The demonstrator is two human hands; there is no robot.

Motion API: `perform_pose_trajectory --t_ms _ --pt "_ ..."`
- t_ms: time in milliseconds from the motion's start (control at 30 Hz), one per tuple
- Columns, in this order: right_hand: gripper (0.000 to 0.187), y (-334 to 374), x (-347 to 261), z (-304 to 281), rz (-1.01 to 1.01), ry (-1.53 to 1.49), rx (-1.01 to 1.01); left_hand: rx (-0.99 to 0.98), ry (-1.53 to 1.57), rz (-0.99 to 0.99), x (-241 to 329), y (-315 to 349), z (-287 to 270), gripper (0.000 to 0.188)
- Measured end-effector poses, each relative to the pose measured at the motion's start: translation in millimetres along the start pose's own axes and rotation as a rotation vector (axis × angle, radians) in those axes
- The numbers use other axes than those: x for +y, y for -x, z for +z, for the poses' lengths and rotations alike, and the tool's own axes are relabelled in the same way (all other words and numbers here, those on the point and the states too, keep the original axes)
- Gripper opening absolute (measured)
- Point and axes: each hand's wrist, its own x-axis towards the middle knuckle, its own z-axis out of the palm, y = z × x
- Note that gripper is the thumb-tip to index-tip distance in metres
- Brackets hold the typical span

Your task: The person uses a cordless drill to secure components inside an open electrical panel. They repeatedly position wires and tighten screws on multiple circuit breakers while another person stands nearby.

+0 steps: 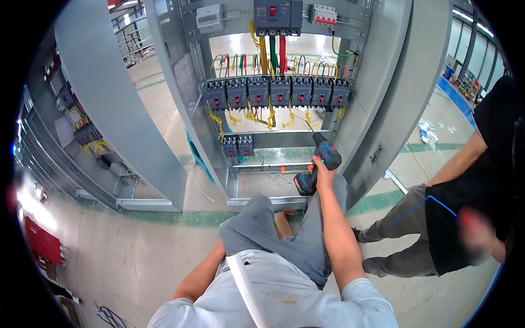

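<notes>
My right hand is wrapped round the handle of a dark blue and black cordless drill. A long thin bit points up and forward from the drill, toward the cabinet's right side below the row of circuit breakers. The breakers are dark grey with red switches, and yellow wire ends hang beneath them. Two smaller breakers sit lower left on a rail. Of my left arm only the forearm shows beside my thigh. The left hand is hidden behind my leg.
The grey open cabinet frame surrounds the breakers, with a large main breaker on top. Another cabinet stands left. A co-worker in dark clothes stands close on my right. Wire scraps lie about the cabinet base.
</notes>
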Motion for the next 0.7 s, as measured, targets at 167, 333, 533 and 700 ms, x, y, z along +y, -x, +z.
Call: perform_pose_trajectory --t_ms 167,333,533,700 --pt "0.019 4.4 4.5 -5.2 0.046 -0.01 0.046 -0.011 0.003 -0.012 -1.2 -6.5 3.2 0.031" --pt "0.019 9.2 9.6 -7.1 0.016 0.072 0.026 -0.012 0.004 -0.024 -2.6 -8.1 -0.4 0.031" --pt "0.018 2.4 18.9 -12.2 0.104 0.136 0.061 0.002 0.037 -0.036 6.4 -4.2 -4.3 0.031" --pt "0.013 11.0 13.4 9.0 0.06 0.075 -0.012 0.011 0.073 -0.073 13.5 14.7 -3.9 0.031"
